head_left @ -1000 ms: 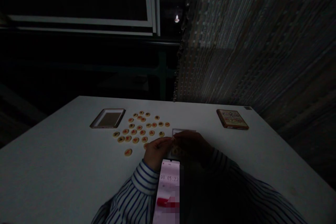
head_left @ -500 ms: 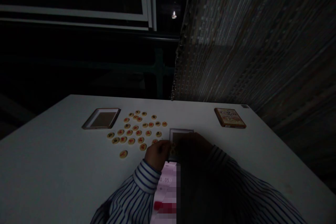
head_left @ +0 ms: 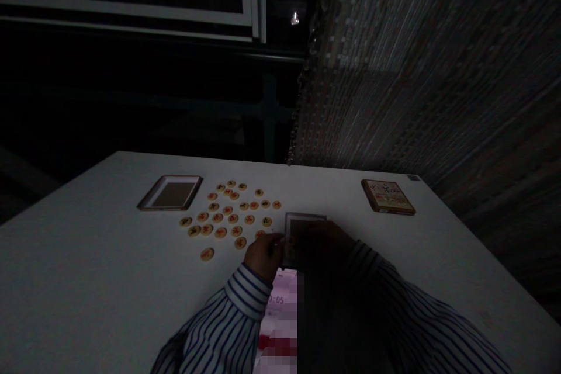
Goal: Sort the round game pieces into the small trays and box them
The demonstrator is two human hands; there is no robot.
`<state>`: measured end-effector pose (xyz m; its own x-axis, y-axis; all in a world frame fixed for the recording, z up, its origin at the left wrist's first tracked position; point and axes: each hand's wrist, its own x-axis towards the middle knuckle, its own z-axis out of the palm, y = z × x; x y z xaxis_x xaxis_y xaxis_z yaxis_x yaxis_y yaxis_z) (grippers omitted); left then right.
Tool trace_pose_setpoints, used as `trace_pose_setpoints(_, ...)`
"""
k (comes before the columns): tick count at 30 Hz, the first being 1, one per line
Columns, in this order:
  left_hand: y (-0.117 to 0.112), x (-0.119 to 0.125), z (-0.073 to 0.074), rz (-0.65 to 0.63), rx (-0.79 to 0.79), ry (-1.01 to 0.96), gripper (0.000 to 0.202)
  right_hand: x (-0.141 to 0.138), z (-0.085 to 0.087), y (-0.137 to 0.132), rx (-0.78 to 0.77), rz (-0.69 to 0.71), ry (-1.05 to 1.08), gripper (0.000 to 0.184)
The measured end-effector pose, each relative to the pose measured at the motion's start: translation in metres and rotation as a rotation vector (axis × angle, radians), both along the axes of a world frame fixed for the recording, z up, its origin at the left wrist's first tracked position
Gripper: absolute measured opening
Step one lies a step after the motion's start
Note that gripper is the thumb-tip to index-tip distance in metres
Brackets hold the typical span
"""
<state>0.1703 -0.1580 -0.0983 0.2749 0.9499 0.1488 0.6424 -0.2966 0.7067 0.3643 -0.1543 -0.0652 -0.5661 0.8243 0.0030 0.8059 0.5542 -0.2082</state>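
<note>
A shallow box (head_left: pixel 305 216) with a pale rim lies in front of me, and a few round game pieces seem to sit in its shaded near part. My left hand (head_left: pixel 263 256) is closed at its left edge, thumb and fingers pinching the side. Over the right part of the box is my right hand (head_left: pixel 332 241), deep in shadow, so its fingers are hidden. Several Chinese chess pieces (head_left: pixel 232 218), round and wooden with red or black characters, lie spread face up to the left of the box.
On the white table (head_left: pixel 96 280), an open box part (head_left: pixel 177 194) lies at the back left. A printed box lid (head_left: pixel 388 196) rests at the back right. A lit phone-like screen (head_left: pixel 277 299) shows below my hands. Behind the table hangs a string curtain (head_left: pixel 372 99).
The camera view has shifted slightly. My hands stay at the box, with little visible movement, and the scattered pieces lie as before.
</note>
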Motion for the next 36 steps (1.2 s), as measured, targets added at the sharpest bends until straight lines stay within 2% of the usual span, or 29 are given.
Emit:
trace_pose_setpoints(10,-0.001,0.002,0.003,-0.029,-0.017,0.044,0.027,-0.002,-0.001,-0.003,0.024,0.014,-0.027,0.019)
trace_pose_setpoints(12,-0.001,0.002,0.003,-0.027,-0.015,0.025,0.027,-0.003,0.004,-0.004,0.021,0.003,-0.060,0.020)
trace_pose_setpoints(15,-0.002,0.000,0.005,-0.002,0.002,-0.002,0.025,0.000,0.017,-0.005,0.020,-0.093,-0.144,0.022)
trace_pose_setpoints(17,-0.004,-0.004,0.008,0.001,0.039,-0.031,0.025,0.004,0.027,-0.003,0.004,-0.161,-0.176,0.023)
trace_pose_setpoints(19,-0.006,-0.011,0.013,-0.004,0.094,-0.047,0.025,0.007,0.034,0.002,0.020,-0.170,-0.158,0.027)
trace_pose_setpoints(22,-0.011,-0.028,0.023,0.025,0.156,-0.050,0.024,0.004,0.039,0.013,0.021,-0.170,-0.171,0.030)
trace_pose_setpoints(26,-0.018,-0.059,0.033,0.076,0.157,-0.055,0.024,-0.019,0.040,0.023,0.001,-0.127,-0.202,0.031)
trace_pose_setpoints(32,-0.018,-0.115,0.027,0.298,0.153,-0.048,0.029,-0.059,0.041,0.034,0.083,0.053,-0.116,0.030)
trace_pose_setpoints(36,-0.011,-0.151,0.023,0.438,0.150,0.005,0.029,-0.085,0.045,0.044,0.094,0.094,-0.135,0.028)
